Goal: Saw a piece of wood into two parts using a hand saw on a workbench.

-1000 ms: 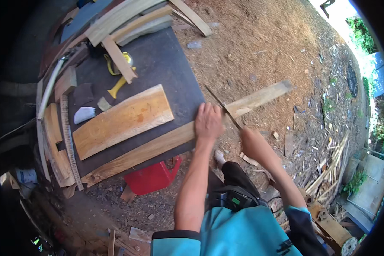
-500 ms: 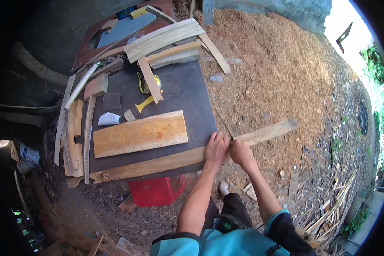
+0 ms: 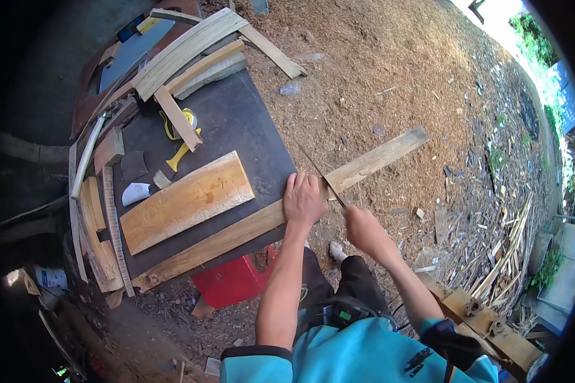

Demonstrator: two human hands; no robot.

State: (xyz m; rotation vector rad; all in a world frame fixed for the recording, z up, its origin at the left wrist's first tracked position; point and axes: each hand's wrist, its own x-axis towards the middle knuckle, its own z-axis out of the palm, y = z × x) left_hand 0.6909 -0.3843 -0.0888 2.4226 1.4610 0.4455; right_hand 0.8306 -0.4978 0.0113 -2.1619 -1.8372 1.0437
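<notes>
My left hand (image 3: 305,199) presses on a long wooden board (image 3: 217,244), its fingers bent over the board's far edge. The board lies along the near side of a dark-topped table (image 3: 268,140) and sticks out past the right edge. My right hand (image 3: 366,228) is closed round the near end of a saw, whose handle is hidden in the fist. Seen nearly edge-on, the thin saw blade (image 3: 334,191) crosses the board just right of my left hand. A shorter, wider plank (image 3: 188,201) lies behind the board.
On the table are a yellow-handled brush (image 3: 177,157), a tape measure (image 3: 190,119), a hammer (image 3: 88,153) and several wood offcuts. A red plastic chair (image 3: 230,281) stands under the near edge. Sawdust (image 3: 364,83) covers the ground; wood strips (image 3: 505,246) lie at right.
The view has shifted, so the table appears lower left and more tilted. My right hand has drawn back toward me and right, away from my left hand, showing more of the saw blade.
</notes>
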